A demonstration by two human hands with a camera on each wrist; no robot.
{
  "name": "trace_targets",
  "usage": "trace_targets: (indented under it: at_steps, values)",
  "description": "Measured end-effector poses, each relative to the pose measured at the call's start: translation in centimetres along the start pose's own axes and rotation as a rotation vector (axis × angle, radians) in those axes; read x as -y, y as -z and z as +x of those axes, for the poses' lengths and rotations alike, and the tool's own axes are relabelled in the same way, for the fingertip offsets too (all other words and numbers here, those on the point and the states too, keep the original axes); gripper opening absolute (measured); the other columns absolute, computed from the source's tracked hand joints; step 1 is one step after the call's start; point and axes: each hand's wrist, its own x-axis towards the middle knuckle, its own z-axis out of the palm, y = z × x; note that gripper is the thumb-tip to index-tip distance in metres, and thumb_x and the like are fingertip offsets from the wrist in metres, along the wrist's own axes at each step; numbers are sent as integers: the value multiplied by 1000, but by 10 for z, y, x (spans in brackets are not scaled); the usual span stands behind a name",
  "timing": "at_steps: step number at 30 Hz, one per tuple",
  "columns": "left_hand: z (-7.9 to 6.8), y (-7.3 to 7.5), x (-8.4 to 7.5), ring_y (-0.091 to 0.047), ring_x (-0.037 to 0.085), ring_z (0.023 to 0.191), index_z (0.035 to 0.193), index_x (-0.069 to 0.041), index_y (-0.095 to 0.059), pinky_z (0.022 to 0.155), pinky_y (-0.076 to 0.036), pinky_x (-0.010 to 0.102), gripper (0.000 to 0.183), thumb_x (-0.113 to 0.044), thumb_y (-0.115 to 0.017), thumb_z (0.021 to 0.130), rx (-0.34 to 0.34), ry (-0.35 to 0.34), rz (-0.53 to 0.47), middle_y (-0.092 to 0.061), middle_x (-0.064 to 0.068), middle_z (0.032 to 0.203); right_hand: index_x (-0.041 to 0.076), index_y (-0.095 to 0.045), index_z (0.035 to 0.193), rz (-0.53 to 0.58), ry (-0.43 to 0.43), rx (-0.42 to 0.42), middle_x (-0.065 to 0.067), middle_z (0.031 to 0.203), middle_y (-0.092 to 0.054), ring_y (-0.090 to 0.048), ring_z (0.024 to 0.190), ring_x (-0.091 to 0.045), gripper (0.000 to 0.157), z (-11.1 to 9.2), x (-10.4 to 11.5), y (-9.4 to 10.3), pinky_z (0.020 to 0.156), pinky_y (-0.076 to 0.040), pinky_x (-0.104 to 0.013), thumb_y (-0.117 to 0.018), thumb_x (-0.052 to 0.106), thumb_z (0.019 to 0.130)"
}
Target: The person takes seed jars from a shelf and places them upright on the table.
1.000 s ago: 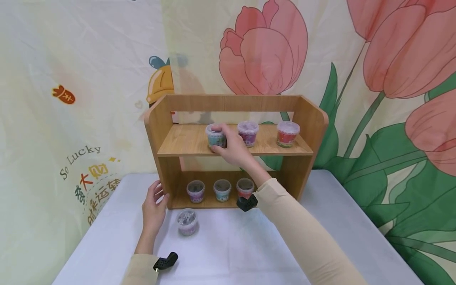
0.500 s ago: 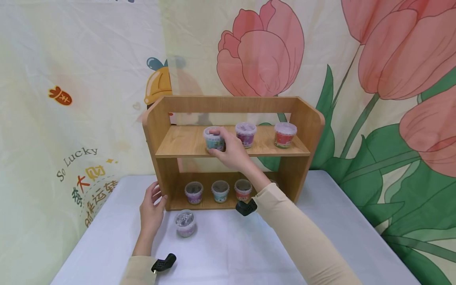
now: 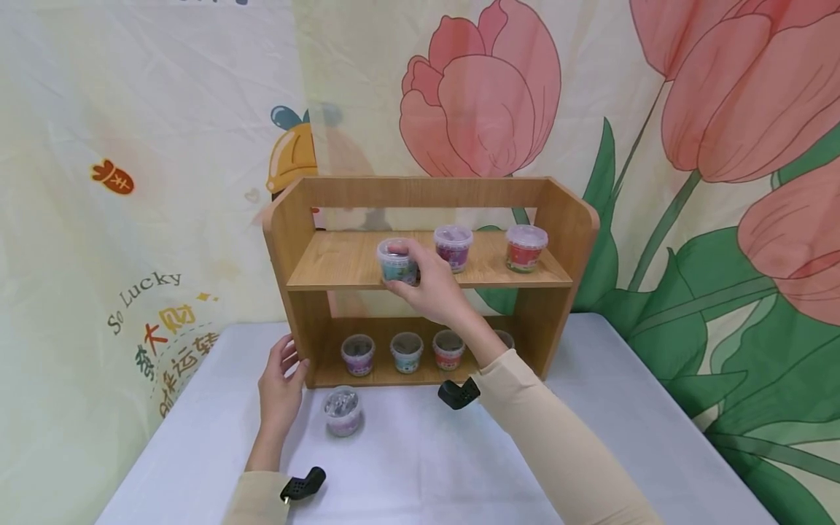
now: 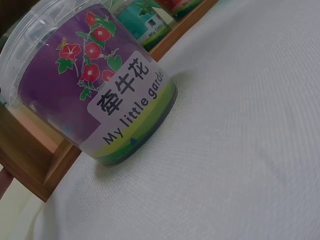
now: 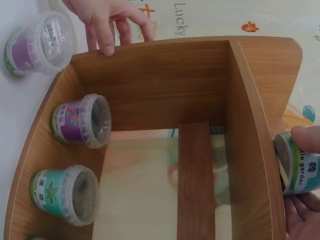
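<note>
My right hand point(image 3: 433, 288) grips a small lidded plastic cup with a teal label point(image 3: 392, 271) between thumb and fingers, at the front of the upper shelf's left half. In the right wrist view this teal cup point(image 5: 302, 170) is close over the upper board's edge, with a "little garden" label. My left hand point(image 3: 281, 386) rests its relaxed fingers against the left side panel of the wooden shelf point(image 3: 278, 248). In front of that panel, a purple-labelled cup point(image 3: 343, 419) stands upright on the table; the left wrist view shows this purple cup point(image 4: 75, 80) up close.
A purple cup point(image 3: 453, 251) and a red cup point(image 3: 525, 251) stand further right on the upper board. Below are another purple cup point(image 3: 358, 357), a teal cup point(image 3: 407, 356), a red cup point(image 3: 449, 354) and a partly hidden cup point(image 3: 505, 338). A white cloth covers the table point(image 3: 407, 467).
My right hand and the teal cup have come slightly down and toward the front edge of the upper board. The left hand stays at the side panel. The view has shifted a little.
</note>
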Motion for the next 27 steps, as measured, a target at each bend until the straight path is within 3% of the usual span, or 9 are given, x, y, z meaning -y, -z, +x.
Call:
trace_targets:
  at_steps: [11,18,27]
  values:
    - [1,0,4,-60,44,136,160,-21,-42,107,-55,59,62,-4,-64,105,-8,-15,5,-58,21,151,15,-58,143,15,2,-11,-10,144,-61,-62,121,-25,55,-10,4,2,97,-61,-41,-82,14,94]
    - [1,-1,1,-59,44,136,160,-21,-42,108,-54,59,61,-3,-63,105,-7,-6,4,-57,21,151,16,-58,143,28,-2,2,-9,142,-62,-62,123,-25,56,-21,6,9,104,-59,-41,-83,15,94]
    - [0,-1,-2,-60,44,135,159,-20,-44,107,-55,58,59,-4,-64,105,-11,-9,4,-58,22,150,15,-59,146,103,25,-38,-6,144,-63,-65,122,-22,59,-51,0,7,99,-62,-40,-84,14,93]
